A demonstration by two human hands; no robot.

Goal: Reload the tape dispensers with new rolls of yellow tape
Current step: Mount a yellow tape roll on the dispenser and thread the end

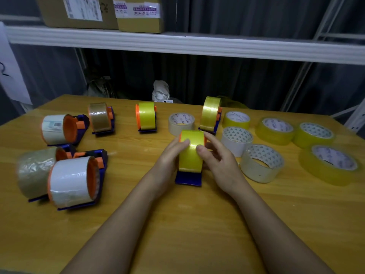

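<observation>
Our left hand (171, 155) and right hand (218, 158) both grip the yellow tape roll (191, 151) seated in the blue-and-orange plastic dispenser (188, 177), fingers curled round it, on the wooden table (177, 224).

Looked forward and down from head height at the wooden table (197, 224), close enough that both forearms ran in from the bottom edge. Faced the white shelf (177, 43) beyond the table's far edge. Single view only, wide-angle, bowed at the edges.
</observation>
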